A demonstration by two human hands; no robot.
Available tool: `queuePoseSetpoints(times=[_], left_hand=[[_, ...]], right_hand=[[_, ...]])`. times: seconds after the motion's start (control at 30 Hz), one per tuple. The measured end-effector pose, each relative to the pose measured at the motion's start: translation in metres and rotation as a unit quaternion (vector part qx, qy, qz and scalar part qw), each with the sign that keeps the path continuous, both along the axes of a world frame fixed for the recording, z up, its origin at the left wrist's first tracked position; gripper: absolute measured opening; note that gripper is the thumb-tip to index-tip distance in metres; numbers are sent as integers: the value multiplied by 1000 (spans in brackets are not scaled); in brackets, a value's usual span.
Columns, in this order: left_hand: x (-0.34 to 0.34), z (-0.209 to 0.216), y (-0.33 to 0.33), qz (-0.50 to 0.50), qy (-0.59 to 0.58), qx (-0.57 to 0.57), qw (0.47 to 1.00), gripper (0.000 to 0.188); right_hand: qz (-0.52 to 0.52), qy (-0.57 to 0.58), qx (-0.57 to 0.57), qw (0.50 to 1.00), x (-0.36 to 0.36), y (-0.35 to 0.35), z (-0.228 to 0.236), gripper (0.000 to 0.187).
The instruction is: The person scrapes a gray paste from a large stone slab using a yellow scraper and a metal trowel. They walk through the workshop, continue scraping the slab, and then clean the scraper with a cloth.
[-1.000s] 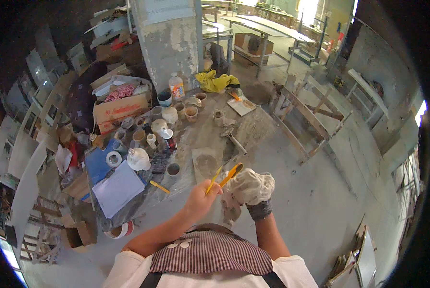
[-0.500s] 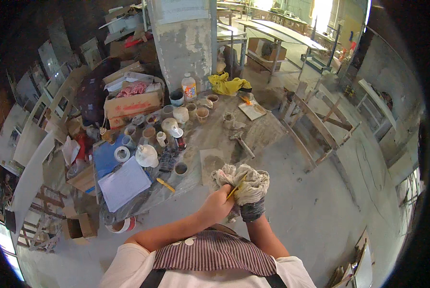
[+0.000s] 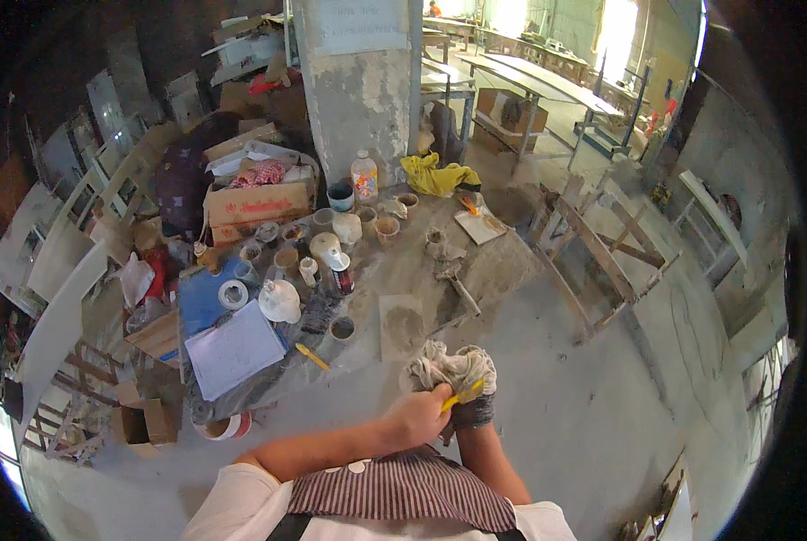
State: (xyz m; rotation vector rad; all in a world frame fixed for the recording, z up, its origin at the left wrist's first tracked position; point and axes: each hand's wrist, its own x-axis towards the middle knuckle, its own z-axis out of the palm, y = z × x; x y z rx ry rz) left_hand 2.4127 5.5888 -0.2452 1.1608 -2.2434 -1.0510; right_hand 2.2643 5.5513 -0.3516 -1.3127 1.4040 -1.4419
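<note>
My left hand [image 3: 419, 417] is bare and closed round a slim yellow tool [image 3: 463, 395], whose exact kind I cannot make out. The tool lies against a bunched cream rag [image 3: 446, 366]. Beside it, my right hand [image 3: 474, 411] wears a work glove with a dark grey cuff and grips the rag. Folds of cloth hide the right fingers. Both hands are together in front of my striped apron, just off the near edge of the cluttered worktable [image 3: 367, 293].
A yellow cutter [image 3: 312, 357], papers [image 3: 235, 351], a hammer-like tool [image 3: 459, 290] and several cups and bottles lie on the table. A carton [image 3: 261, 206] stands by the pillar [image 3: 360, 108]. To the right is a wooden frame [image 3: 602, 243].
My view has shifted slightly. Both hands are still together; the yellow tool has swung from steeply slanted to nearly level across the rag.
</note>
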Motion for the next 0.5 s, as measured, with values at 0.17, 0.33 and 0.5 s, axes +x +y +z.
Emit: queuePoseSetpoints(times=[0.17, 0.33, 0.5], left_hand=[[5, -15, -9, 72, 78, 47, 993, 18], [5, -26, -9, 113, 125, 1, 986, 17], [9, -6, -5, 74, -1, 35, 997, 16]], right_hand=[[23, -132, -57, 989, 27, 17, 61, 18], [-25, 209, -79, 974, 23, 24, 59, 29], [-10, 97, -59, 993, 31, 29, 73, 24]])
